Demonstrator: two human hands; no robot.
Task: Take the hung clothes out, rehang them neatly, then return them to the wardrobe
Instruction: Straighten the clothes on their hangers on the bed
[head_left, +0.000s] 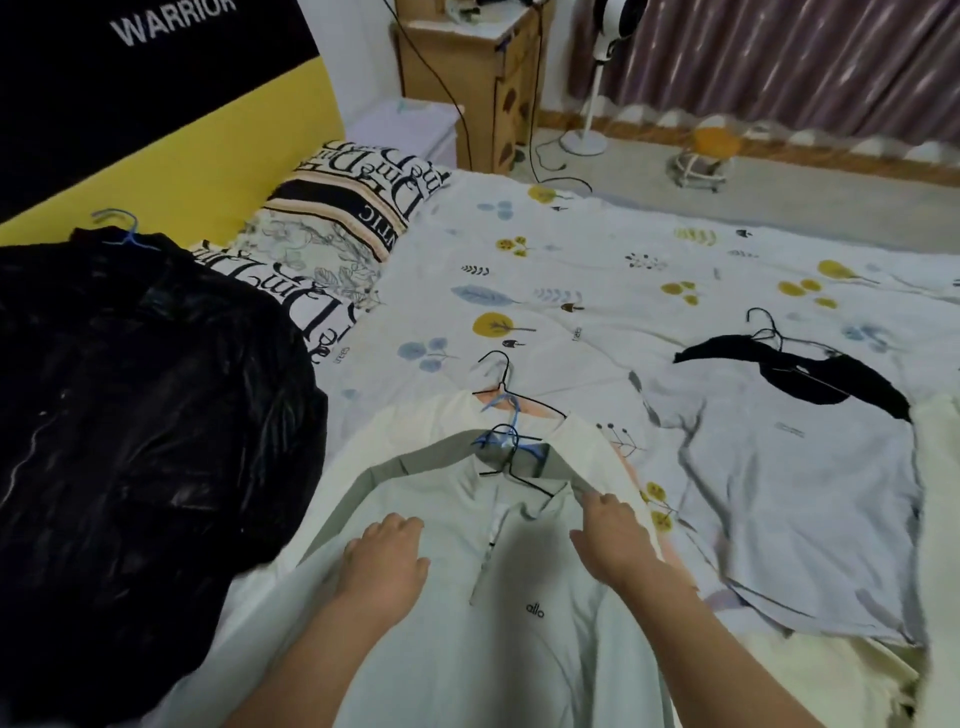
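Pale-green zip top (519, 649) w/ small dark chest logo lies front-up on the bed (597, 270), collar on 1 black wire hanger (511, 467) crossed w/ 1 blue hanger (498, 439). Left hand (387, 553) rests flat on its chest, fingers loose. Right hand (613, 530) pinches the collar/shoulder edge. Under it: 1 cream garment (597, 452). Left: 1 black jacket (130, 415) on a blue hanger. Right: 1 lavender tee (779, 493), 1 black garment (810, 374) on wire hangers. 1 pillow (337, 223) by the headboard.
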